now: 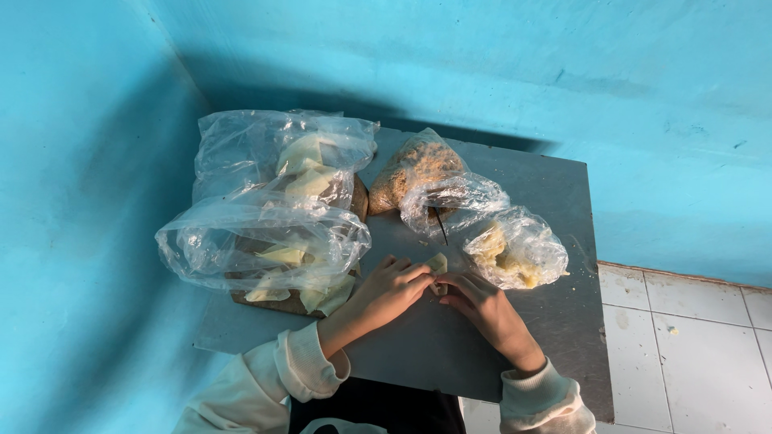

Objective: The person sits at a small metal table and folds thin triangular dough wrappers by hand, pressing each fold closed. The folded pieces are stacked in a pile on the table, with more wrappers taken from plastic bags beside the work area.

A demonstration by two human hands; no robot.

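Bags of pale wrappers (273,201) fill the grey table's (547,193) ten o'clock. At centre, left hand (390,289) and right hand (482,309) pinch a small folded dough piece (438,264) between fingertips. At two o'clock lie bags of crumbs (414,169) and yellow filling (515,249).

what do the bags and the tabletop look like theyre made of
Bags: thin clear plastic film, judging by the glossy crinkles and the pale pieces showing through. Tabletop: looks like grey sheet metal or laminate, flat, matte and thin-edged; hard to say which.
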